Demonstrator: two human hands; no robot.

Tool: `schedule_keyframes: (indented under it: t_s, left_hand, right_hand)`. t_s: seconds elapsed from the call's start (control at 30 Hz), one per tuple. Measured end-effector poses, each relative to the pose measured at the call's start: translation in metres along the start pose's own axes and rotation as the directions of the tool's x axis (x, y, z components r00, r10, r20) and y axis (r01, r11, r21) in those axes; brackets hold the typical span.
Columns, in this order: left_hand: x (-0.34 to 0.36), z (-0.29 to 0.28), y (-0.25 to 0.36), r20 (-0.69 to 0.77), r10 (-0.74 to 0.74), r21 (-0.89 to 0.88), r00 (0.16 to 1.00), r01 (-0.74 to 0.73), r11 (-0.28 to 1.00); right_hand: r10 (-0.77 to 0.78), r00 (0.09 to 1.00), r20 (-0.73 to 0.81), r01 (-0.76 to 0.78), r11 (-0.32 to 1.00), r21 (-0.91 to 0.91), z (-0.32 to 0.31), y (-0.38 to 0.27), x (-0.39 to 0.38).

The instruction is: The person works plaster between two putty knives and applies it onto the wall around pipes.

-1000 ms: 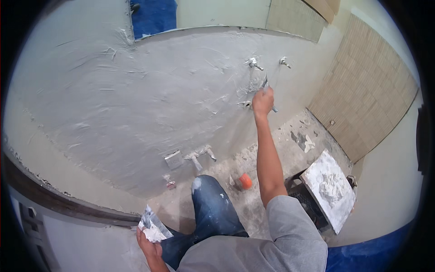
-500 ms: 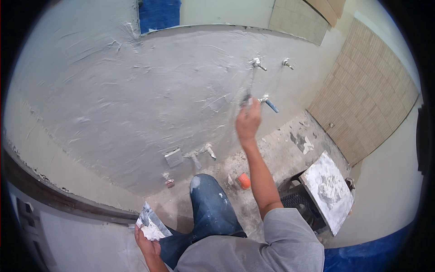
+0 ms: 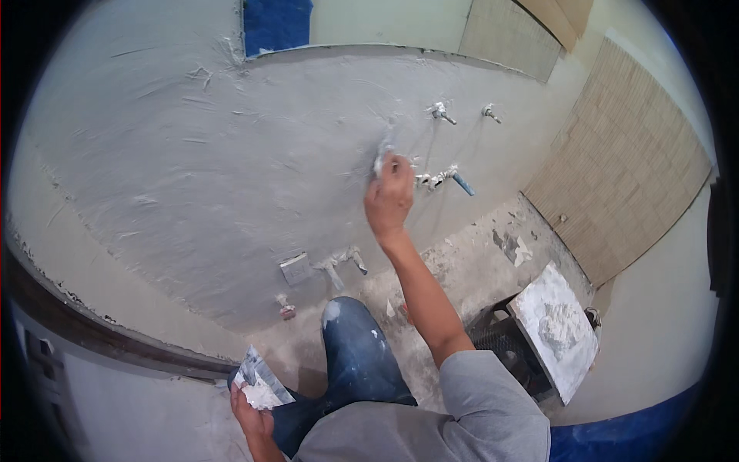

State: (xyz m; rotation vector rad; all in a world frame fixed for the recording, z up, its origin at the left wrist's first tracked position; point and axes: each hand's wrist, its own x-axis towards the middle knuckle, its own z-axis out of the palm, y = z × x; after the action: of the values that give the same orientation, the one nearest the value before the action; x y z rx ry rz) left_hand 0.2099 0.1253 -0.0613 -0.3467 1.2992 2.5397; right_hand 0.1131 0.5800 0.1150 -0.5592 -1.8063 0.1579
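My right hand (image 3: pixel 390 196) is closed on a putty knife (image 3: pixel 386 152), blurred and mostly hidden by my fingers, against the grey plastered wall (image 3: pixel 200 177). Just right of it are a blue pipe stub (image 3: pixel 463 183) with white filler around its base and two metal pipe stubs (image 3: pixel 443 114) above. My left hand (image 3: pixel 248 420) grips a metal scraper (image 3: pixel 255 366) bearing a lump of white plaster (image 3: pixel 262 396), held low beside my jeans. Lower on the wall are a square box (image 3: pixel 295 269) and plaster-covered fittings (image 3: pixel 332 273).
A board with a heap of plaster (image 3: pixel 558 323) rests on a dark crate (image 3: pixel 493 343) at lower right. The floor (image 3: pixel 454 269) holds scraps and debris. A tiled wall (image 3: pixel 616 162) stands at right, blue sheeting (image 3: pixel 616 431) at bottom right, a dark curved edge (image 3: pixel 92 323) at left.
My right hand has swept left from beside the pipe stubs across the plaster, uncovering the blue stub. My left hand and its scraper have stayed almost in place.
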Motion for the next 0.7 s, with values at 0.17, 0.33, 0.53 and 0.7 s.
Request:
schedule_keyframes:
  t_s: [0.17, 0.33, 0.53, 0.7]
  left_hand:
    - [0.001, 0.006, -0.001, -0.050, 0.030, 0.007, 0.998, -0.030, 1.000]
    - [-0.005, 0.019, 0.006, -0.046, 0.010, 0.014, 0.999, -0.009, 1.000]
    - [-0.005, 0.011, 0.001, -0.068, 0.009, 0.020, 0.998, -0.008, 1.000]
    - [-0.005, 0.001, 0.003, -0.068, -0.001, 0.017, 0.998, 0.002, 1.000]
  right_hand:
    - [-0.092, 0.995, -0.048, 0.098, 0.984, 0.147, -0.025, 0.032, -0.012]
    - [-0.044, 0.991, -0.129, 0.051, 0.997, 0.051, -0.035, 0.065, 0.033]
    - [-0.063, 0.986, -0.155, 0.062, 0.998, -0.011, -0.022, 0.071, 0.064]
    - [-0.090, 0.984, -0.155, 0.083, 0.995, -0.055, -0.016, 0.067, 0.065]
